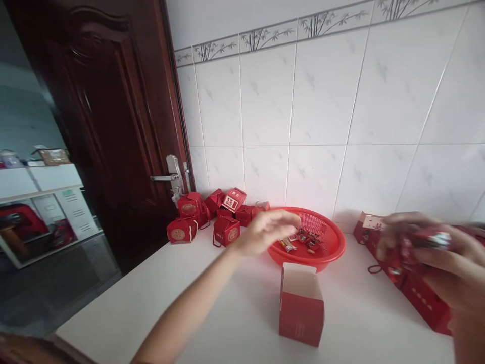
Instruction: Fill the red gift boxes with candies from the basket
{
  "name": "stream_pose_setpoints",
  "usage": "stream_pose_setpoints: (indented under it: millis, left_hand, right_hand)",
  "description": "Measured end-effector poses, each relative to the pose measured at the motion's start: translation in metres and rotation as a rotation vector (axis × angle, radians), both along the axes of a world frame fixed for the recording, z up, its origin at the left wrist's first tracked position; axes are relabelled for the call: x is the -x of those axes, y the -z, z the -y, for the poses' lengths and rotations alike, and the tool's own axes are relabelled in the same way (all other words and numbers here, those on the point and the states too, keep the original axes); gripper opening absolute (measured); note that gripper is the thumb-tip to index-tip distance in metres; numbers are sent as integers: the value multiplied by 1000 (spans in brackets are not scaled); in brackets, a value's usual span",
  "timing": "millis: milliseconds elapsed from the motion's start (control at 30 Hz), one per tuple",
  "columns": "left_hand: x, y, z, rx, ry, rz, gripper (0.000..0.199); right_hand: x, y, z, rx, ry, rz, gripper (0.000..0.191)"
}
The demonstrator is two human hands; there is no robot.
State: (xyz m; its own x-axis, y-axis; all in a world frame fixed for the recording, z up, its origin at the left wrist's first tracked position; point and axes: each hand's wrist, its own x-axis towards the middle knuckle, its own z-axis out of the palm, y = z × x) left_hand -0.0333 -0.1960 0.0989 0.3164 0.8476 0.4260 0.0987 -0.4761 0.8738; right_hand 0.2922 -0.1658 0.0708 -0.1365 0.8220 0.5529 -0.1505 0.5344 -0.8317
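Observation:
My left hand (263,231) reaches over the left rim of a red plastic basket (338,247), its fingers apart and nothing visible in them. Several wrapped candies (308,240) lie in the basket. In front of it stands a red cardboard box (301,313) with its top open. My right hand (454,258), smeared by motion, is closed around red-wrapped candies (411,247) with a shiny bit showing. It hangs above a row of red boxes (420,298) at the right, hiding part of them.
Several closed red gift boxes (189,210) with cord handles cluster at the table's back left. They stand on a white table (227,313) against a tiled wall (322,101). A dark wooden door (113,116) with a metal handle (164,178) is at the left.

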Motion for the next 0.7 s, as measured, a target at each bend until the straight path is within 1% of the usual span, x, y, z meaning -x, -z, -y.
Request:
stream_pose_setpoints:
  millis: [67, 100, 167, 233, 300, 400, 567, 700]
  left_hand:
    - [-22, 27, -18, 73, -12, -29, 33]
    - [-32, 36, -25, 71, -29, -38, 34]
    - [-46, 48, -35, 55, -71, -36, 39]
    - [-53, 53, -44, 46, -93, -11, 43]
    - [-56, 56, -52, 29, -124, -5, 43]
    - [-53, 58, -63, 7, -207, -36, 40]
    - [-47, 63, -78, 55, -251, 26, 34]
    - [-44, 71, -89, 80, -223, 100, 27]
  right_hand:
    - [32, -5, -19, 134, -56, 31, 32]
    - [46, -3, -27, 176, -45, 37, 30]
    - [68, 5, -41, 221, -32, 66, 30]
    - [82, 16, -52, 237, -47, 52, 35]
    - [92, 24, -60, 283, -60, 17, 39]
    - [103, 29, -68, 353, -43, -39, 42]
    - [117, 35, -76, 396, -34, -132, 34]
    - [126, 43, -79, 412, -16, -177, 29]
